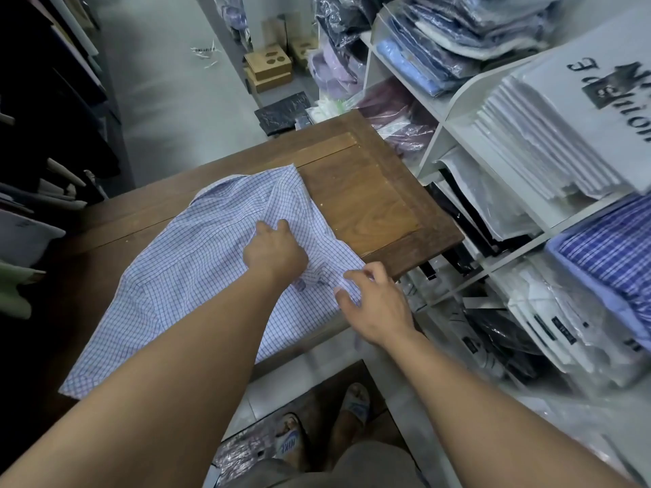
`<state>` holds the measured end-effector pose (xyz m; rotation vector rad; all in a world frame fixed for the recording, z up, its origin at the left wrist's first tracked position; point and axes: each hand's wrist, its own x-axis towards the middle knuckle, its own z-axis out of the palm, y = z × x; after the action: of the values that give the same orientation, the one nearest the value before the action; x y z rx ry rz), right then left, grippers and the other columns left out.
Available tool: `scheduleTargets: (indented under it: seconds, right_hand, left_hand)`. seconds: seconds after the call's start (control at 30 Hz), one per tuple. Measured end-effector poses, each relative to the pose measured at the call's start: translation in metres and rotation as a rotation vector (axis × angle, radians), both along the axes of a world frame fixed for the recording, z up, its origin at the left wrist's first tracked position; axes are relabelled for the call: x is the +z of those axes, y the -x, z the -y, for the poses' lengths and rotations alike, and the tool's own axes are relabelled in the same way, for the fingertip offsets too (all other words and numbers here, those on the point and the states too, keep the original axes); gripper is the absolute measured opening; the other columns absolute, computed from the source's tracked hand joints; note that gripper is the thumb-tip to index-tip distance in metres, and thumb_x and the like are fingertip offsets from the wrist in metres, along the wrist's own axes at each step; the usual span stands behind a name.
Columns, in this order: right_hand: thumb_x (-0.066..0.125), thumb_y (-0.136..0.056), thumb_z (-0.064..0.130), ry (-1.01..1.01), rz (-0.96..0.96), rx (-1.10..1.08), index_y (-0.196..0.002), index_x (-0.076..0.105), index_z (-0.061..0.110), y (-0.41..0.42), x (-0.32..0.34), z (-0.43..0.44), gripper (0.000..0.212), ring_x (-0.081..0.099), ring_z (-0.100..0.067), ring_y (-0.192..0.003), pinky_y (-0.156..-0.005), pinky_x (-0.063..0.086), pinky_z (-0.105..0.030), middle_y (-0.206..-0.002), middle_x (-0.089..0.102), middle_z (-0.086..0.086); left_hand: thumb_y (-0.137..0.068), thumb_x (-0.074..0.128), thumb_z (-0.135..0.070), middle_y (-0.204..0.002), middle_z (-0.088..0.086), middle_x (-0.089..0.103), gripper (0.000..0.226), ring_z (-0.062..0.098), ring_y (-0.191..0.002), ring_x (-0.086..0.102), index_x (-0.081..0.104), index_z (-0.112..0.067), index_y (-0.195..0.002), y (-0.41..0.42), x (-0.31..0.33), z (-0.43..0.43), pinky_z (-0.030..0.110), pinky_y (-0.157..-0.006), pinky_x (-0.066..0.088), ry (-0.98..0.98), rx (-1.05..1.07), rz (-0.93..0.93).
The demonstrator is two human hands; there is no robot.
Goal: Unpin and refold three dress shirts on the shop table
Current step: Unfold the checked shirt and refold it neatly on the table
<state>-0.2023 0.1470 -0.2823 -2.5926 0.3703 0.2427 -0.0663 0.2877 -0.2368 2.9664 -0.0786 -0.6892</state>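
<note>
Left arm: bare, stretched forward across the shirt (197, 255).
Left hand (274, 253): knuckles up, fingers curled into the shirt's middle, gripping bunched cloth.
Right hand (375, 299): at the shirt's right edge, thumb and fingers pinching it.

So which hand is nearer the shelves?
Right. The right hand pinches the shirt at its edge, on the table side next to the shelves; the left hand is farther off, gripping the shirt's middle.

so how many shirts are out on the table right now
1. The shirt lies spread across the table, held by the left hand and right hand. No other shows on it, though part of the table is hidden or out of frame.
</note>
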Motion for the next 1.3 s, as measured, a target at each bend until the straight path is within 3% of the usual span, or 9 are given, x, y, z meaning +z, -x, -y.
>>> scheduleTargets:
  seconds: [0.17,0.23,0.33,0.47,0.63,0.83,0.97,1.07,1.3]
  right_hand:
    - [0.048,-0.1,0.037,0.072,0.07,-0.163,-0.125,0.055,0.023,-0.008,0.0,0.002,0.029,0.052,-0.026,-0.111,-0.093,0.042,-0.042,-0.121,0.059,0.0]
    - [0.046,-0.1,0.04,0.172,0.062,-0.177,-0.117,0.059,0.024,-0.015,0.001,0.007,0.026,0.048,-0.026,-0.11,-0.092,0.037,-0.041,-0.112,0.066,0.001]
    - [0.045,-0.099,0.048,0.215,-0.001,-0.153,-0.117,0.06,0.026,-0.027,0.002,0.014,0.032,0.045,-0.026,-0.111,-0.093,0.034,-0.042,-0.11,0.069,0.002]
    - [0.047,-0.097,0.054,0.219,-0.049,-0.126,-0.126,0.06,0.024,-0.037,0.003,0.02,0.043,0.042,-0.029,-0.119,-0.1,0.034,-0.044,-0.128,0.056,-0.004]
    - [0.051,-0.098,0.047,0.165,-0.068,-0.114,-0.11,0.065,0.019,-0.05,0.01,0.019,0.034,0.049,-0.03,-0.116,-0.097,0.037,-0.041,-0.118,0.064,-0.004]
    - [0.057,-0.096,0.046,-0.102,-0.131,-0.202,-0.092,0.058,0.018,-0.06,0.018,0.018,0.029,0.062,-0.031,-0.089,-0.068,0.041,-0.033,-0.09,0.066,-0.005]
    - [0.055,-0.099,0.041,-0.278,-0.17,-0.259,-0.072,0.061,0.021,-0.067,0.019,0.021,0.034,0.06,-0.023,-0.075,-0.054,0.035,-0.026,-0.073,0.065,0.002]
    - [0.057,-0.098,0.036,-0.287,-0.193,-0.277,-0.075,0.064,0.023,-0.069,0.019,0.021,0.027,0.058,-0.019,-0.074,-0.062,0.038,-0.026,-0.08,0.068,0.002]
    - [0.055,-0.098,0.034,-0.254,-0.247,-0.32,-0.078,0.063,0.015,-0.073,0.017,0.017,0.028,0.06,-0.024,-0.078,-0.068,0.046,-0.032,-0.079,0.067,-0.002]
  left_hand:
    - [-0.094,0.055,-0.045,-0.158,0.03,0.002,0.084,0.047,-0.142,0.022,0.01,-0.013,-0.156,-0.002,0.006,0.009,0.049,-0.105,0.038,-0.191,-0.025,-0.064]
    - [-0.089,0.054,-0.065,-0.16,0.024,0.009,0.087,0.042,-0.144,0.014,0.02,-0.019,-0.154,0.0,0.006,0.013,0.053,-0.107,0.032,-0.299,-0.072,-0.044]
    - [-0.094,0.043,-0.068,-0.154,0.021,0.033,0.073,0.04,-0.14,0.03,0.037,-0.017,-0.147,0.001,0.0,0.013,0.052,-0.107,0.034,-0.271,-0.02,-0.089]
    - [-0.101,0.044,-0.047,-0.144,0.016,0.048,0.058,0.035,-0.13,0.05,0.037,-0.012,-0.146,-0.001,-0.002,0.008,0.046,-0.094,0.046,-0.161,0.074,-0.091]
    - [-0.091,0.051,-0.024,-0.11,0.006,0.06,0.039,0.026,-0.098,0.058,0.051,-0.012,-0.129,-0.008,0.01,0.011,0.031,-0.06,0.037,-0.21,0.06,-0.063]
    - [-0.095,0.049,-0.029,-0.141,0.02,0.043,0.05,0.04,-0.131,0.036,0.038,-0.012,-0.14,-0.033,0.002,0.02,0.052,-0.104,0.037,0.043,0.051,0.159]
    - [-0.098,0.05,-0.036,-0.15,0.02,0.037,0.061,0.039,-0.139,0.031,0.029,-0.01,-0.149,-0.061,-0.008,0.026,0.053,-0.109,0.033,0.283,0.231,0.148]
    - [-0.098,0.051,-0.043,-0.15,0.018,0.042,0.066,0.04,-0.139,0.036,0.029,-0.011,-0.151,-0.078,-0.012,0.034,0.054,-0.11,0.032,0.379,0.293,0.143]
    - [-0.091,0.046,-0.057,-0.118,0.015,0.068,0.056,0.039,-0.111,0.062,0.065,-0.012,-0.117,-0.128,-0.031,0.041,0.049,-0.1,0.049,0.63,0.494,0.009]
